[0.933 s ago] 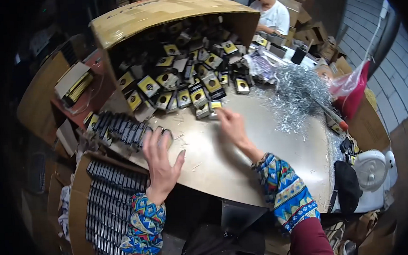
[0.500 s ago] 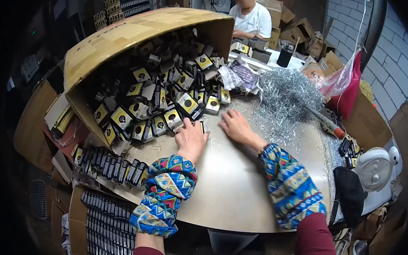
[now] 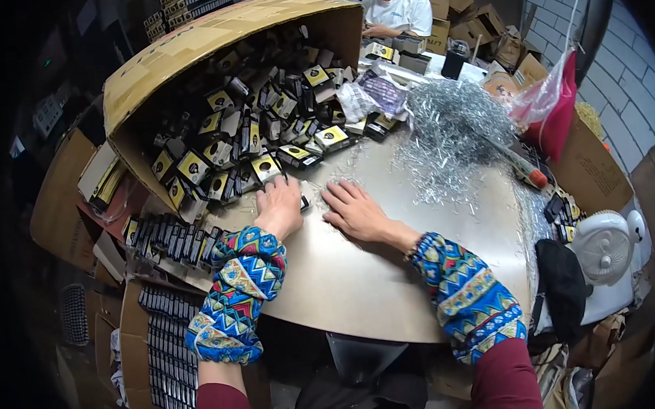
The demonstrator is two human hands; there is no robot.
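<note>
My left hand [image 3: 279,208] is on the worktable [image 3: 324,285], at the front edge of a heap of small yellow, black and white cartons [image 3: 266,168]. Its fingers curl over a small carton [image 3: 304,198], most of which the hand hides; only one end pokes out on the right. My right hand [image 3: 357,212] lies flat on the tabletop with its fingers spread and nothing in it. The heap spills from a big cardboard box [image 3: 210,38] tipped on its side. Patterned blue sleeves cover both forearms.
Silvery metal slivers [image 3: 459,129] are piled at the back right. Rows of cartons [image 3: 172,240] stand along the left edge, above a box of packed black cartons [image 3: 173,357]. A white fan [image 3: 603,247] and black bag [image 3: 561,289] sit right. Another person [image 3: 399,11] sits opposite.
The view has shifted slightly. My left hand has come left along the heap's front with the small carton, and my right hand has moved left. Several cartons at the heap's right now lie differently.
</note>
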